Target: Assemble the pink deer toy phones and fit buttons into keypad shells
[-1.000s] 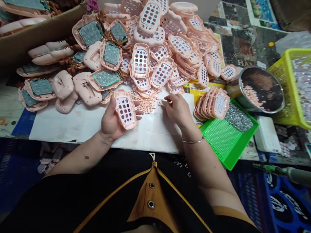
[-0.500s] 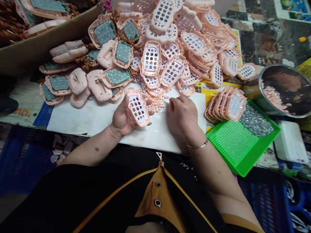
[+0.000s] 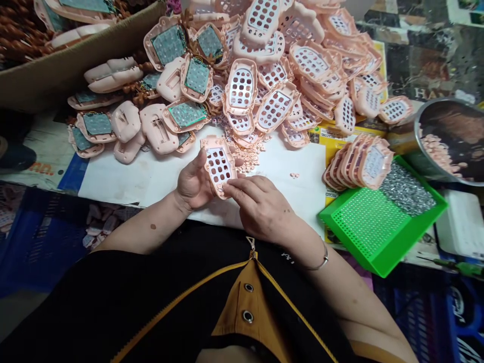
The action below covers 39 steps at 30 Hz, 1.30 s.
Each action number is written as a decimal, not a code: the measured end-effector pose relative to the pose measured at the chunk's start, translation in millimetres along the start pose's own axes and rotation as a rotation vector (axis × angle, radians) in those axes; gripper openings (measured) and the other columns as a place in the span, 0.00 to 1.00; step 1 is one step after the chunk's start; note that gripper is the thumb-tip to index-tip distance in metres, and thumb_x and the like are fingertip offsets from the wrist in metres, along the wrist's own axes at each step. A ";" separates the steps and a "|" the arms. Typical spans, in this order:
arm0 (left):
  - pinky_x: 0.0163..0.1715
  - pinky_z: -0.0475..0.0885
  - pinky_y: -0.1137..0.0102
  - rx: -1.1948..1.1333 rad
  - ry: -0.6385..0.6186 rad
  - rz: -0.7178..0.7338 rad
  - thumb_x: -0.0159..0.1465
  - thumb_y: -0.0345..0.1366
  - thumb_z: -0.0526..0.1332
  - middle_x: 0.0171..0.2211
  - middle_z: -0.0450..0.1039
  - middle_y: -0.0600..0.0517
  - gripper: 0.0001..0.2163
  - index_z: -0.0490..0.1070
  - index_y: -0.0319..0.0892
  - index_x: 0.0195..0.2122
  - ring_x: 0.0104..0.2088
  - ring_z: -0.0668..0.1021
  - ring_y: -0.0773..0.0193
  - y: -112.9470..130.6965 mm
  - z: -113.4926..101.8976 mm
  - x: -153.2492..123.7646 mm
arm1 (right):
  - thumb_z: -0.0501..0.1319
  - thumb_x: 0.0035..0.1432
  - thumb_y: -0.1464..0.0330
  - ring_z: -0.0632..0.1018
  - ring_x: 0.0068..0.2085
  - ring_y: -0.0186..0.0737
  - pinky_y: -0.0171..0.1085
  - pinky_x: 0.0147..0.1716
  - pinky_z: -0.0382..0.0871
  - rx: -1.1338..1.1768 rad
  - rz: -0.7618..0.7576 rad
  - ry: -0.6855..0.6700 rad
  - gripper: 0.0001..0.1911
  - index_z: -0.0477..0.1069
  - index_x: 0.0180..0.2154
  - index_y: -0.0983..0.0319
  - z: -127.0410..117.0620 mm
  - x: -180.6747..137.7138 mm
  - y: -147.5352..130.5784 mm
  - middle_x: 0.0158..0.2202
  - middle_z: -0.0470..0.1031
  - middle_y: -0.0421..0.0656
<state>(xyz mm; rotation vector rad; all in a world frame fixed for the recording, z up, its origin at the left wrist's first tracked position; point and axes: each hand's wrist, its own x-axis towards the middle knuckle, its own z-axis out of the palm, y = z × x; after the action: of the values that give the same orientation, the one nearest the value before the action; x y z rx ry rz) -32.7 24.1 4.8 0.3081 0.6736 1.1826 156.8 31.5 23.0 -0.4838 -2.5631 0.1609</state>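
Observation:
My left hand [image 3: 196,181] is closed around a pink plastic casing shell [image 3: 219,164], its open inner side up, showing a white panel with rows of holes. At the shell's lower end are the fingertips of my right hand [image 3: 264,204], pressed together on a small pink plastic piece [image 3: 220,187]. Those fingertips partly cover the piece. Just beyond the shell lies a heap of similar small pink pieces [image 3: 247,156] on the white sheet [image 3: 159,179]. A couple of loose ones [image 3: 294,175] lie apart to the right.
Many shells [image 3: 278,108] are piled at the back. Halves with green circuit boards [image 3: 185,113] lie left, near a cardboard box [image 3: 75,55]. On the right are stacked shells [image 3: 372,161], a green tray [image 3: 383,252] with screws [image 3: 408,186], and a metal bowl [image 3: 418,131] of pink pieces.
My right hand has moved left and toward me, from beside the small-piece heap to the shell's lower end. A couple of small pieces now show on the sheet where it was.

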 end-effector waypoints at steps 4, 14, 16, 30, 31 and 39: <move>0.54 0.76 0.45 0.013 -0.012 0.012 0.59 0.55 0.66 0.52 0.81 0.40 0.30 0.72 0.40 0.56 0.58 0.77 0.35 -0.4 1.2 -1.1 | 0.57 0.55 0.77 0.79 0.49 0.51 0.47 0.46 0.73 -0.030 0.008 -0.019 0.22 0.72 0.52 0.68 -5.1 -2.5 -1.7 0.48 0.82 0.54; 0.55 0.75 0.46 0.038 -0.056 -0.047 0.56 0.54 0.69 0.55 0.78 0.36 0.36 0.68 0.39 0.61 0.60 0.75 0.34 -0.1 2.6 -3.5 | 0.58 0.58 0.74 0.78 0.58 0.45 0.47 0.58 0.68 0.001 -0.046 0.022 0.27 0.70 0.59 0.60 2.4 -19.9 12.1 0.55 0.81 0.46; 0.54 0.75 0.46 0.045 -0.051 -0.029 0.57 0.54 0.69 0.54 0.79 0.37 0.35 0.69 0.40 0.61 0.59 0.76 0.34 -0.7 2.2 -2.8 | 0.58 0.57 0.74 0.79 0.58 0.46 0.48 0.58 0.69 0.020 -0.029 0.022 0.28 0.70 0.59 0.59 4.2 -20.9 10.5 0.55 0.81 0.46; 0.53 0.76 0.46 0.036 0.001 -0.024 0.58 0.50 0.68 0.57 0.77 0.38 0.36 0.64 0.41 0.65 0.59 0.77 0.36 -1.2 -0.3 -1.2 | 0.58 0.57 0.75 0.79 0.58 0.46 0.48 0.58 0.72 0.048 -0.029 0.040 0.26 0.72 0.58 0.62 9.0 -22.5 15.4 0.54 0.82 0.48; 0.53 0.76 0.46 0.040 -0.012 -0.012 0.56 0.50 0.69 0.57 0.77 0.38 0.36 0.65 0.41 0.64 0.59 0.76 0.35 -1.5 -1.0 -0.9 | 0.58 0.57 0.75 0.79 0.58 0.46 0.47 0.58 0.72 0.042 -0.031 0.047 0.25 0.72 0.57 0.63 10.2 -22.6 14.9 0.54 0.82 0.48; 0.55 0.76 0.47 0.028 -0.008 0.028 0.56 0.53 0.69 0.54 0.79 0.39 0.33 0.70 0.40 0.59 0.62 0.74 0.35 0.1 -1.1 0.7 | 0.56 0.57 0.77 0.78 0.59 0.47 0.49 0.57 0.72 0.105 0.066 0.088 0.27 0.71 0.58 0.59 14.8 -20.4 8.3 0.55 0.81 0.48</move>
<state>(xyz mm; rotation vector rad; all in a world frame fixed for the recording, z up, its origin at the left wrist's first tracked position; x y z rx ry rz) -33.3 24.7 3.8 0.3460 0.6815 1.1987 168.1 31.4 -1.0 -0.5241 -2.4404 0.2897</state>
